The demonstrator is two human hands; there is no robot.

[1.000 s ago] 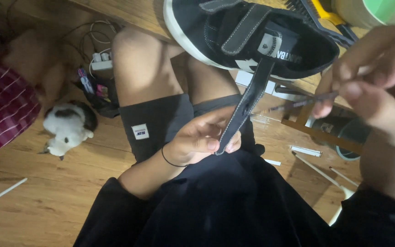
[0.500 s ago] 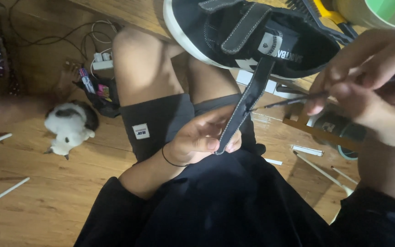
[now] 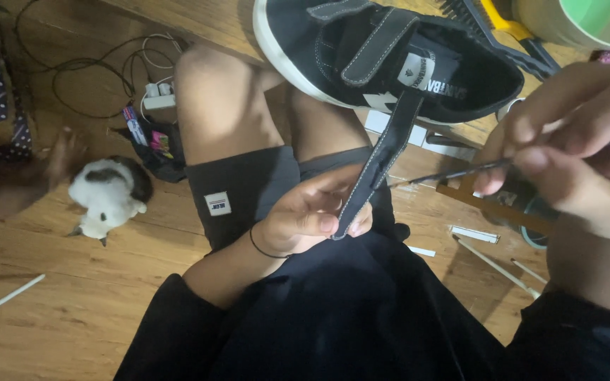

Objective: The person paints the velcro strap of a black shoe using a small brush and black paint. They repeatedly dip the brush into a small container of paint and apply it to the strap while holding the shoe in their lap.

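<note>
L hand [image 3: 305, 219] grip pinching stitched black strap [image 3: 375, 166], canvas shoe [image 3: 390, 56], R hand [image 3: 573, 141] fingers clamped on thin tool [image 3: 446, 173]

Small square white label [image 3: 218, 204] sewn on grey shorts, just left of left hand [image 3: 310, 219]. White rectangular tag [image 3: 416, 70] with dark print on shoe strap, above same hand, left of right hand [image 3: 573, 148].

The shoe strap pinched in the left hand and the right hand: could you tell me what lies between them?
In the head view, a thin dark tool held by the right hand spans the gap toward the strap pinched by the left hand.
</note>
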